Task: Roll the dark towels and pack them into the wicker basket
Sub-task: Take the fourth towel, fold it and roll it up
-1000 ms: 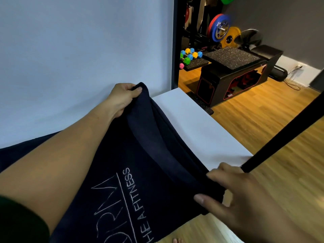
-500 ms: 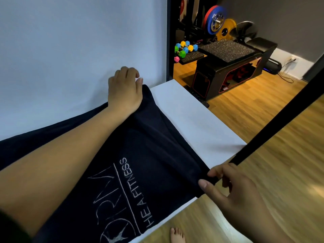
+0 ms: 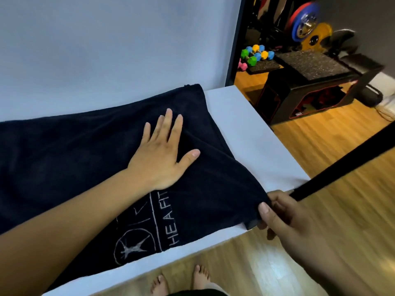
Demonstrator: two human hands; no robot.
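Observation:
A dark navy towel [image 3: 70, 159] with a white logo and lettering lies spread across the white table [image 3: 245, 124]. My left hand [image 3: 159, 153] rests flat on the towel near its right end, fingers straight and spread. My right hand [image 3: 284, 218] pinches the towel's near right corner between thumb and fingers at the table's front edge. A fold runs from under my left hand toward that corner. No wicker basket is in view.
A white wall stands behind the table. A black strap or pole [image 3: 346, 159] crosses diagonally at right. Beyond lie a wooden floor, a black padded box [image 3: 316, 82], coloured dumbbells [image 3: 254, 54] and weight plates [image 3: 307, 22]. My bare feet [image 3: 179, 280] show below the table edge.
My left hand let go of the far corner, slid back toward me and now lies flat on the towel. The towel has settled flatter on the table. My right hand keeps its pinch.

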